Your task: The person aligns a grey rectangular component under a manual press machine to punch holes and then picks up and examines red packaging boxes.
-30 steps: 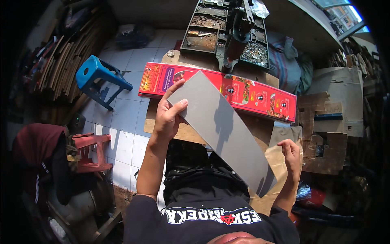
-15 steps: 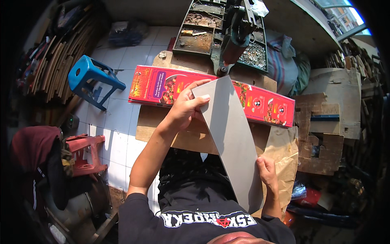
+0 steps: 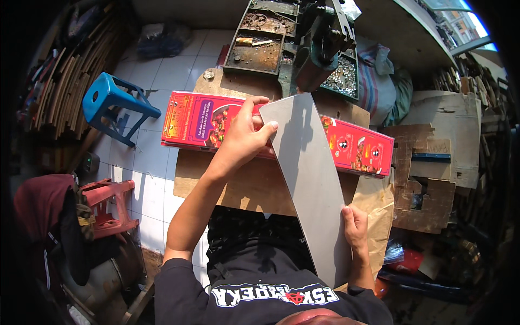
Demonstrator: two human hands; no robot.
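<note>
A long flat grey panel (image 3: pixel 311 179) slants across my front, its far end beneath the dark metal press and its near end at my chest. At its far left edge my left hand (image 3: pixel 246 132) grips it, thumb on top and fingers curled underneath. Lower down, my right hand (image 3: pixel 355 222) closes on the panel's right edge; its fingers are partly hidden. Behind the panel, a long red printed cardboard strip or stack (image 3: pixel 187 119) lies crosswise on the wooden worktop (image 3: pixel 233 184). The panel covers its middle.
The dark press (image 3: pixel 319 59) rises from the worktop's far side, with a compartmented tray (image 3: pixel 254 49) of small metal parts around it. A blue stool (image 3: pixel 116 105) and red stool (image 3: pixel 108 206) stand left. Brown paper (image 3: pixel 374 211) and cut cardboard (image 3: pixel 422 189) lie right.
My hands keep their hold on the grey panel, which stays at nearly the same slant. The view has shifted slightly; the red strip and the stools appear a little further left.
</note>
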